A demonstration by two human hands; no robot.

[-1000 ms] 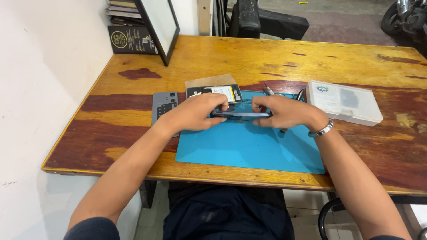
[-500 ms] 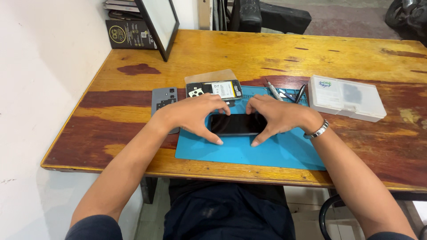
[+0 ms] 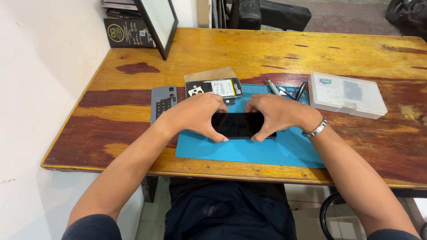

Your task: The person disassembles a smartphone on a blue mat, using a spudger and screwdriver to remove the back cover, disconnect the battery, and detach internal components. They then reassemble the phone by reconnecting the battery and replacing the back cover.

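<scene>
smartphone (image 3: 237, 125) flat on blue repair mat (image 3: 289, 151), screen up | left hand (image 3: 198, 115) + right hand (image 3: 275, 114) clamp its short ends, fingers curled tight | glass looks slick, fragile; grip edges | opened phone body (image 3: 213, 88) behind, probably battery exposed

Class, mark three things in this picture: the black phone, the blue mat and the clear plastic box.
black phone (image 3: 238, 124), head view, middle of its dark screen.
blue mat (image 3: 284, 149), head view, bare part right of the phone.
clear plastic box (image 3: 347, 94), head view, centre of its lid.
</scene>
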